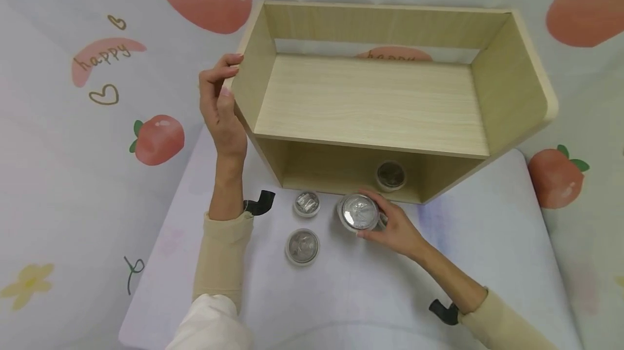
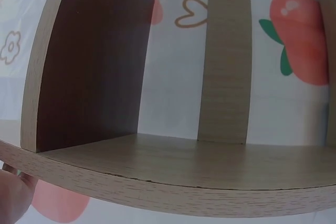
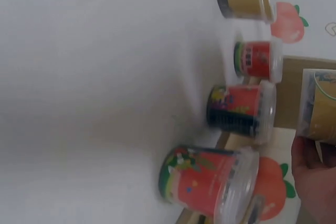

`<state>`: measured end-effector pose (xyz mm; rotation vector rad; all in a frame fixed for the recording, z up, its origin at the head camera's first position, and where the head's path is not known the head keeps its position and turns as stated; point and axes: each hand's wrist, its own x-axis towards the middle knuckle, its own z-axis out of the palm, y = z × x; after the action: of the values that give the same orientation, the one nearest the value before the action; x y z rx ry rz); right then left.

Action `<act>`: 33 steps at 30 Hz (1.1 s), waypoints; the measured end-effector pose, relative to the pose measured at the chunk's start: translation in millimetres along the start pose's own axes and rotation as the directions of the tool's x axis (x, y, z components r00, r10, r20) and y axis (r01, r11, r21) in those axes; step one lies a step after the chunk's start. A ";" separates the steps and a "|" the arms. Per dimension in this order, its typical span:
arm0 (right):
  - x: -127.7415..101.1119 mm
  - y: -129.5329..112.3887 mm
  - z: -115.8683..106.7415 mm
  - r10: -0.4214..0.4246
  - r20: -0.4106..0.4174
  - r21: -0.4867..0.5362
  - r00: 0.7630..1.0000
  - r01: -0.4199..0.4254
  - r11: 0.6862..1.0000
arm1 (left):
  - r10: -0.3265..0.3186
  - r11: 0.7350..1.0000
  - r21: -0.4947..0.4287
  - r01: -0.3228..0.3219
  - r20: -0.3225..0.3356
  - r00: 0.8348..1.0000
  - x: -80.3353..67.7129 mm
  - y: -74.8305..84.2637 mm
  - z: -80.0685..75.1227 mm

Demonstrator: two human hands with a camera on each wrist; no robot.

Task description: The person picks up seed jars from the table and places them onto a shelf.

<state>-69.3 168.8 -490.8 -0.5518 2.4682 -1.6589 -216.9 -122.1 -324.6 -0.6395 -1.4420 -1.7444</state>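
Wooden shelf point(image 1: 375, 101) stands on the counter point(image 1: 487, 252); the left hand point(image 1: 220, 103) grips its left side panel, fingers curled over the edge. Right hand point(image 1: 395, 228) holds a clear-lidded cup point(image 1: 359, 212) just before the lower compartment, fingers wrapped round it. Two cups point(image 1: 303, 245) stand nearby, another point(image 1: 390, 175) inside.

A: What stands on the pale lilac-white tabletop point(image 1: 487, 252)?
B: A small round clear-lidded plastic tub point(image 1: 306, 203), with a larger tub of the same kind point(image 1: 302, 246) near it at 6 o'clock.
A: And around?
B: A white fabric backdrop printed with peaches point(image 1: 73, 176).
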 end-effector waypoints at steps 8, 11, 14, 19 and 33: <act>22.4 12.8 -15.5 0.068 -0.024 0.008 0.997 -0.068 0.998 | 0.009 1.000 -0.008 -0.009 0.005 1.000 1.8 -3.6 -0.2; 32.1 10.2 -19.8 0.082 -0.037 0.009 0.996 -0.082 0.997 | 0.014 1.000 -0.010 -0.014 0.002 1.000 2.6 -3.3 0.9; 40.5 0.2 -23.2 0.057 -0.053 0.002 0.997 -0.057 0.998 | 0.015 1.000 -0.011 -0.015 0.003 1.000 3.1 -4.3 1.7; 49.1 -17.8 -26.3 0.057 -0.059 -0.018 0.997 -0.058 0.998 | 0.005 1.000 -0.001 -0.005 0.006 1.000 2.8 -7.5 0.3; 85.0 44.6 -9.0 0.151 -0.138 0.061 0.979 -0.144 0.988 | -0.008 1.000 0.003 0.008 -0.003 1.000 -0.5 -9.5 -5.8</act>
<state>-161.0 160.9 -519.1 -0.2446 2.4864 -1.7521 -223.8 -126.9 -331.9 -0.6300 -1.4470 -1.7486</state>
